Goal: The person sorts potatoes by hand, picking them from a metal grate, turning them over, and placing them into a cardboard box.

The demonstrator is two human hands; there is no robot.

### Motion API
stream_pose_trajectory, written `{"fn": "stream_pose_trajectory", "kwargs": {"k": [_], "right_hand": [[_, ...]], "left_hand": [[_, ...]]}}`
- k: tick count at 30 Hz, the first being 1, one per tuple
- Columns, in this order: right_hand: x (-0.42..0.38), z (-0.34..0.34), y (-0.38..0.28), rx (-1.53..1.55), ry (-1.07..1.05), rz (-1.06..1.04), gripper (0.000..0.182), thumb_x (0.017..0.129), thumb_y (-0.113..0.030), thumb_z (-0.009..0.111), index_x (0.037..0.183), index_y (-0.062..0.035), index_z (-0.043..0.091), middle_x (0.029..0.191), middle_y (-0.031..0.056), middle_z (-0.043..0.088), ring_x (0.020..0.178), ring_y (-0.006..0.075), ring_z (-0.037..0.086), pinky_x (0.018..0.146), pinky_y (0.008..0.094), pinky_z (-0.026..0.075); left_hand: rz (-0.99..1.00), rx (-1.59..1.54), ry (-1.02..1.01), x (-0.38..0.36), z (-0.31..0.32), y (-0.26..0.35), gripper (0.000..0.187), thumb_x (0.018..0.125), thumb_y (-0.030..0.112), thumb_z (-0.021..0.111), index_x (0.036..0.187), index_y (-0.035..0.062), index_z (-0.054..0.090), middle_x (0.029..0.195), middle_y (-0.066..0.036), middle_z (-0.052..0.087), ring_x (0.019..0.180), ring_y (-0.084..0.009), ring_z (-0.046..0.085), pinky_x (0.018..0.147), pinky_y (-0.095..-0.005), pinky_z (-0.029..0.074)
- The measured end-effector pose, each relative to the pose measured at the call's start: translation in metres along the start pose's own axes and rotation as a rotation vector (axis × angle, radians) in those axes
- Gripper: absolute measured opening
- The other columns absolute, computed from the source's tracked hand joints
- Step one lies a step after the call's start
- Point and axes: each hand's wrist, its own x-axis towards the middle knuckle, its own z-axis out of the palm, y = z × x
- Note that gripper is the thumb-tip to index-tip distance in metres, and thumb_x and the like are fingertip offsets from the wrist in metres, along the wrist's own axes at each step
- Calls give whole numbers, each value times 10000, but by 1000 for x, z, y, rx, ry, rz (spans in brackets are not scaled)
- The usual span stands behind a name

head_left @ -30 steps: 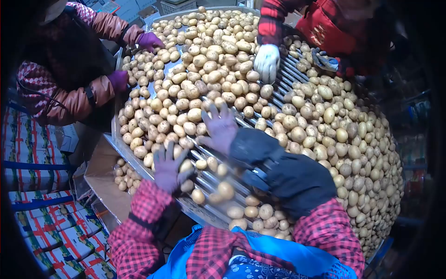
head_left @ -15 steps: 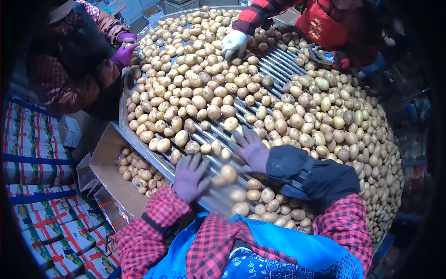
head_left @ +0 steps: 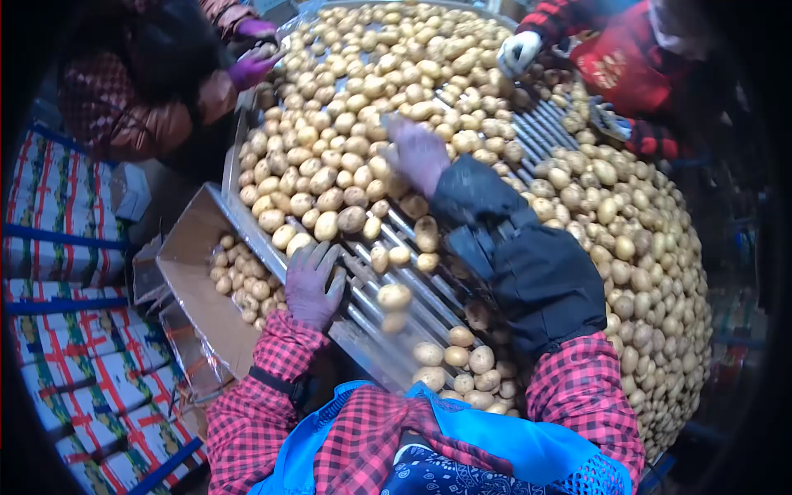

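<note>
Potatoes (head_left: 338, 124) are pale yellow to tan, some blotched brown; rollers (head_left: 544, 128) are silver-grey; the left hand (head_left: 312, 285) and right hand (head_left: 419, 157) show purple gloves; near sleeves (head_left: 290, 346) carry pink-and-black check; the right forearm cover (head_left: 549, 285) is black; the near apron (head_left: 495, 441) is bright blue; the open box (head_left: 198, 264) at left is brown; left cartons (head_left: 91, 351) are white, red and green; the far-right apron (head_left: 610, 70) is red, the glove (head_left: 518, 54) beside it white.
</note>
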Motion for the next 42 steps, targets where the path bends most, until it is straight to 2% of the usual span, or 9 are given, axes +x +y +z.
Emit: {"fn": "stream_pose_trajectory", "kwargs": {"k": [11,15,21,23,26,32,37,40,42], "right_hand": [[75,64,4,-211,-8,99,318,812,-175,657,1124,-120,639,1146,134,607,1094,324,595,858,442,527],[41,40,14,808,224,280,686,785,-134,690,1425,-44,461,1352,215,536,1194,289,565,977,379,480],[-64,-19,-14,2554,64,374,394,1029,-151,453,1395,-4,449,1369,224,495,1211,320,552,1026,468,492],[-92,-39,-36,2554,105,535,668,990,-522,471,1407,-4,421,1369,235,490,1190,362,551,1012,506,490],[-125,-40,-44,2459,82,593,831,909,-680,484,1406,-17,436,1364,225,501,1179,366,550,996,479,497],[-159,-55,-72,2398,1,588,809,959,-664,371,1446,-18,397,1376,226,503,1236,370,524,1049,470,446],[-165,-58,-106,2149,-86,529,838,993,-656,244,1458,35,339,1404,200,474,1234,308,528,1074,434,429],[-168,-51,-112,1799,-173,433,843,989,-665,253,1437,38,388,1390,163,504,1247,245,517,1106,357,376],[-165,-44,-112,1686,-59,404,820,1001,-639,281,1409,57,424,1353,148,539,1230,238,520,1105,362,362]], "left_hand": [[-53,-40,21,4,-3,1,410,803,144,697,1203,67,650,1226,-144,618,1175,-369,539,1038,-470,421],[-55,-78,13,1,-3,-1,396,811,178,678,1192,71,655,1219,-139,621,1176,-354,539,1054,-480,392],[25,-72,72,-1,0,-5,403,793,177,681,1178,62,650,1207,-142,621,1133,-368,545,1014,-487,412],[34,-44,68,-2,3,-6,427,784,172,683,1192,54,639,1202,-143,622,1127,-373,544,1005,-479,418],[89,-22,54,-2,9,-8,420,797,173,681,1198,56,639,1199,-161,618,1101,-368,556,994,-460,429],[-415,-1038,1,-2,-19,58,439,1029,245,490,1390,-5,494,1258,-121,591,1175,-149,532,1029,-327,406],[-544,-2389,-240,-2,-15,78,557,1029,415,440,1489,113,348,1524,-90,336,1345,-297,409,1119,-459,341],[-406,-1967,-105,-8,-7,89,600,1007,450,447,1479,98,336,1488,-104,408,1353,-285,406,1110,-473,378],[-795,-2686,-119,-9,-15,80,549,1026,403,405,1476,97,336,1512,-117,393,1367,-252,400,1090,-451,412]]}}
